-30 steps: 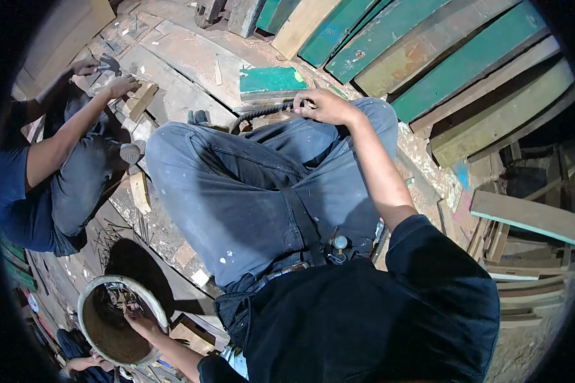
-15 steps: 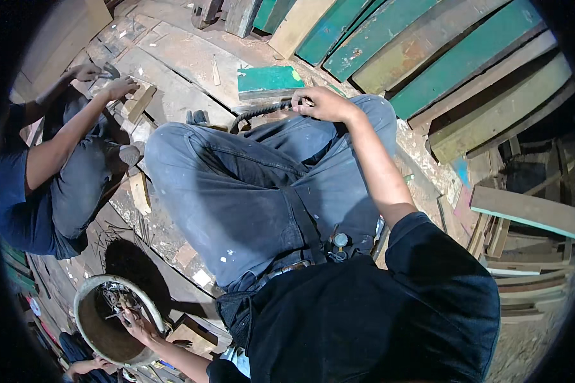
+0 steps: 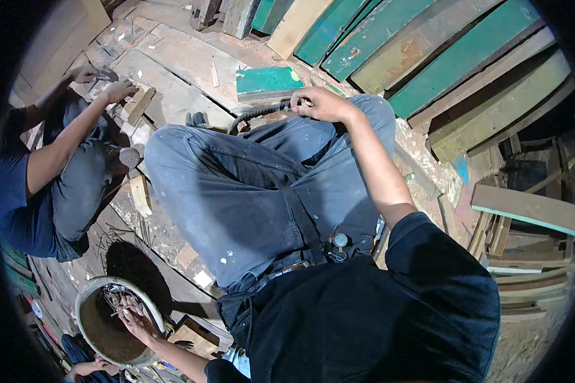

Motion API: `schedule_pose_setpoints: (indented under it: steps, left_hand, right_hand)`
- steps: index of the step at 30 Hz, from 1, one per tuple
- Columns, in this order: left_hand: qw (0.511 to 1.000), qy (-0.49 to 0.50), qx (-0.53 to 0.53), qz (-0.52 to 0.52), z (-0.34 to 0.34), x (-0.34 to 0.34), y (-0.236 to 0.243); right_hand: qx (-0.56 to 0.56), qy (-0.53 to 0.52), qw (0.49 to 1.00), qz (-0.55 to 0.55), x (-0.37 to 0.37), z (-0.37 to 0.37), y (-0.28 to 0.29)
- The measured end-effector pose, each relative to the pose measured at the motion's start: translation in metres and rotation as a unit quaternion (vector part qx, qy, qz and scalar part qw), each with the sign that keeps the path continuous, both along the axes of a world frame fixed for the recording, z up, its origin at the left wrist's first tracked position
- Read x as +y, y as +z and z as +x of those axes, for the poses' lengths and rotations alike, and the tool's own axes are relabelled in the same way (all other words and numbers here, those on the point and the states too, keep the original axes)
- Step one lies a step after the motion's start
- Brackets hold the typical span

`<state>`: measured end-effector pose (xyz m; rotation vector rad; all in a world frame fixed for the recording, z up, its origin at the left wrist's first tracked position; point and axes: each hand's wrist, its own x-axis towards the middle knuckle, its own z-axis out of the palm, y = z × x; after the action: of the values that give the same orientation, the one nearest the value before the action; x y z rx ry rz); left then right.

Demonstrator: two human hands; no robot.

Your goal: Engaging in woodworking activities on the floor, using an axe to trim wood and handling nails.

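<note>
My right hand (image 3: 319, 105) is closed around one end of a dark ridged metal bar (image 3: 262, 113). The bar lies across above my crossed legs, and its far end bends down near my left knee. At lower left, my left hand (image 3: 136, 322) reaches into a round bucket (image 3: 83, 319) with a pale rim. Its fingers are apart and touch a tangle of thin metal pieces (image 3: 114, 295), which look like nails, against the bucket's far side. The fingertips are partly lost among them.
A green-topped wood block (image 3: 268, 80) lies just beyond the bar. Green and bare planks (image 3: 390, 45) lean at the far right. On the left a co-worker's hand (image 3: 118, 91) rests on a small wood block (image 3: 137, 105). Another person's hand (image 3: 96, 366) shows below the bucket.
My left hand has shifted slightly within the bucket, its fingers reaching farther into the metal pieces. My right hand and the bar have hardly moved.
</note>
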<state>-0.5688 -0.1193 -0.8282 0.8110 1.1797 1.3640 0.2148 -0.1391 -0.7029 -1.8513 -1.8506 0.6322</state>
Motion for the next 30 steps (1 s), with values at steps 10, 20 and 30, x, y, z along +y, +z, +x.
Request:
schedule_pose_setpoints:
  steps: [10,20,30]
  left_hand:
    - [0.991,0.077,0.059,-0.096,0.017,-0.005,-0.002]
    - [0.916,-0.017,0.381,-0.122,-0.027,0.01,-0.032]
    - [0.925,0.033,0.33,-0.184,-0.059,0.021,-0.041]
  right_hand:
    - [-0.001,-0.013,1.0,-0.019,-0.002,-0.002,0.004]
    - [0.017,0.007,1.0,0.009,0.001,0.001,-0.002]
    - [0.003,0.022,0.999,0.028,0.007,0.001,-0.01]
